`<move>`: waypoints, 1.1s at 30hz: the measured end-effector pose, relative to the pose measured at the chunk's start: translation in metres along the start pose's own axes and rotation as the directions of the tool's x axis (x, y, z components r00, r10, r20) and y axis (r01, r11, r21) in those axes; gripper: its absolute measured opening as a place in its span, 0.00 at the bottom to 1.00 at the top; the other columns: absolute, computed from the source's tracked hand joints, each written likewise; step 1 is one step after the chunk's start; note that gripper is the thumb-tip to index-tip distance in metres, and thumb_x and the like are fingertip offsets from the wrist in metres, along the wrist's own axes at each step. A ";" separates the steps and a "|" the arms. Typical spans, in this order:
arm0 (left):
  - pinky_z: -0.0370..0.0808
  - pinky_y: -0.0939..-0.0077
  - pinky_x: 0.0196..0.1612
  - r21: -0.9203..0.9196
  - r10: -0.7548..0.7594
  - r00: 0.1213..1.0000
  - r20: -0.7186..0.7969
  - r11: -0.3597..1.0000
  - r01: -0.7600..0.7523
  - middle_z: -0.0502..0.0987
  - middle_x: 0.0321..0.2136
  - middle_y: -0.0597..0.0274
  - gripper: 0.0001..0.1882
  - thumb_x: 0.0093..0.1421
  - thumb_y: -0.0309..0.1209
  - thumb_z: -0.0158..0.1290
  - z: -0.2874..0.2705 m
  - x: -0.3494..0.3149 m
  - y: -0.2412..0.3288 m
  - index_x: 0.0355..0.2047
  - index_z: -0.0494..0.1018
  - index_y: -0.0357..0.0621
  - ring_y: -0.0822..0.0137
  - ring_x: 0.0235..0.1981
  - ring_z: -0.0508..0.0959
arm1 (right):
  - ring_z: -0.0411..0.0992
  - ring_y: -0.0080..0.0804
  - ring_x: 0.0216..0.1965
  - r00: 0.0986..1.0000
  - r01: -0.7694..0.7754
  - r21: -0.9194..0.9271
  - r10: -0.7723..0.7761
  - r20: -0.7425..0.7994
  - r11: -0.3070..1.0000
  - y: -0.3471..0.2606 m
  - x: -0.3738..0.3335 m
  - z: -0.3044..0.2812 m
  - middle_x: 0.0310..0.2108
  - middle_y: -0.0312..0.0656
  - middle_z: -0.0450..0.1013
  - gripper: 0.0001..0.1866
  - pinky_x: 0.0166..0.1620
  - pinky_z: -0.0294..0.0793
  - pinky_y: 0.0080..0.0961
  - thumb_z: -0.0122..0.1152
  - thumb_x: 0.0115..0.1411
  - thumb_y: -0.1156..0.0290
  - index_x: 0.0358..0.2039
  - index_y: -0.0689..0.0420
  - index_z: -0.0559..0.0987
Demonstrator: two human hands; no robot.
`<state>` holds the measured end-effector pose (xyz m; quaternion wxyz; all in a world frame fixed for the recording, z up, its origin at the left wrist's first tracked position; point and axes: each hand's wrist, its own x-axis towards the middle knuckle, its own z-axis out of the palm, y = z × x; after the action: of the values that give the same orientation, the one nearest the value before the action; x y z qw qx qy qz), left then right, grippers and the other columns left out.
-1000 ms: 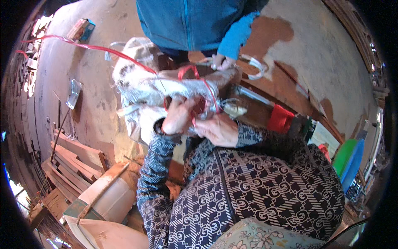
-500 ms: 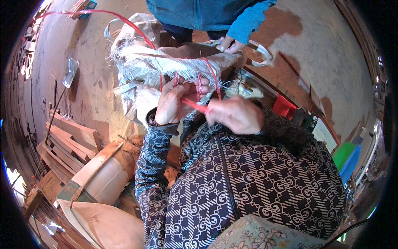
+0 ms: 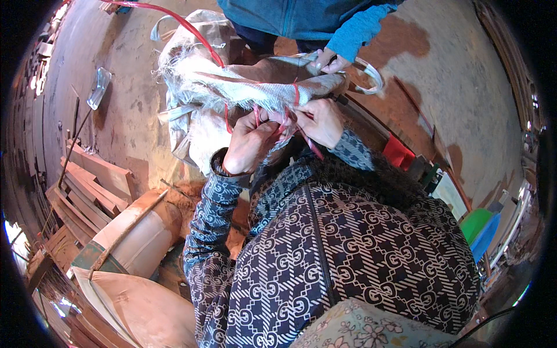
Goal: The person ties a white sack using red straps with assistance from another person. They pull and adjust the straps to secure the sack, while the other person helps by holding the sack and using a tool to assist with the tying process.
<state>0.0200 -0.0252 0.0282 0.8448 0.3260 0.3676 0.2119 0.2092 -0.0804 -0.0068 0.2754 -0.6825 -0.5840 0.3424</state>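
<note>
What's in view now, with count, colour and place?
sack: one, whitish, upper centre
red cord: red, along the sack; strand count unclear
co-worker's jacket: one, blue, top
co-worker's hand: one, bare, sack's far edge
planks: several, brown, left
bundles: two, pale, lower left
red cloth: one, red, right
round things: two, green and blue, right
floral cloth: one, pale, bottom
patterned jacket: one, black-and-white, lower centre
hands: two, bare, sack's near edge

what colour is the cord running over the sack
The cord is red, showing best in the head view.
</note>
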 end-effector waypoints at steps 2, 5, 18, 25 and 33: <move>0.75 0.77 0.41 0.092 0.033 0.999 -0.014 0.995 -0.032 0.78 0.36 0.57 0.12 0.63 0.14 0.42 0.000 0.001 -0.002 0.41 0.74 0.31 0.70 0.36 0.77 | 0.75 0.27 0.22 0.999 -0.039 0.097 0.042 -0.029 0.995 0.009 0.008 0.016 0.21 0.49 0.77 0.09 0.29 0.73 0.29 0.61 0.59 0.72 0.34 0.65 0.82; 0.74 0.79 0.40 0.104 0.052 0.999 -0.012 0.993 -0.051 0.79 0.34 0.58 0.11 0.62 0.14 0.44 -0.011 0.006 -0.007 0.42 0.74 0.32 0.71 0.34 0.77 | 0.76 0.37 0.21 0.980 0.036 0.338 0.033 -0.195 0.941 0.016 0.016 0.036 0.22 0.51 0.76 0.11 0.27 0.71 0.32 0.62 0.59 0.63 0.28 0.57 0.85; 0.78 0.77 0.39 -0.015 0.140 0.948 -0.286 0.988 -0.151 0.81 0.35 0.58 0.08 0.62 0.18 0.53 0.008 0.004 -0.015 0.42 0.77 0.33 0.71 0.34 0.79 | 0.77 0.46 0.28 0.999 0.037 0.095 -0.039 0.016 0.995 -0.009 0.003 -0.011 0.27 0.52 0.76 0.14 0.34 0.73 0.38 0.62 0.58 0.61 0.33 0.60 0.82; 0.79 0.72 0.46 -0.147 0.300 0.906 -0.300 0.923 -0.355 0.80 0.39 0.56 0.13 0.60 0.13 0.52 0.012 0.005 -0.020 0.46 0.68 0.34 0.64 0.41 0.81 | 0.78 0.40 0.39 0.930 0.333 0.031 -0.322 -0.177 0.943 -0.035 -0.011 -0.072 0.35 0.45 0.78 0.09 0.44 0.76 0.32 0.67 0.52 0.75 0.35 0.59 0.83; 0.79 0.74 0.45 -0.123 0.258 0.957 -0.137 0.954 -0.274 0.80 0.41 0.52 0.22 0.60 0.14 0.53 0.025 -0.015 -0.014 0.53 0.61 0.36 0.67 0.43 0.80 | 0.77 0.45 0.41 0.906 0.381 0.231 -0.411 0.100 0.895 -0.060 -0.011 -0.052 0.41 0.49 0.76 0.23 0.44 0.77 0.37 0.60 0.57 0.76 0.55 0.55 0.73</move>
<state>0.0307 -0.0538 0.0380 0.8059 0.2991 0.3541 0.3683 0.2132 -0.0801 0.0733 0.3650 -0.4897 -0.6909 0.3866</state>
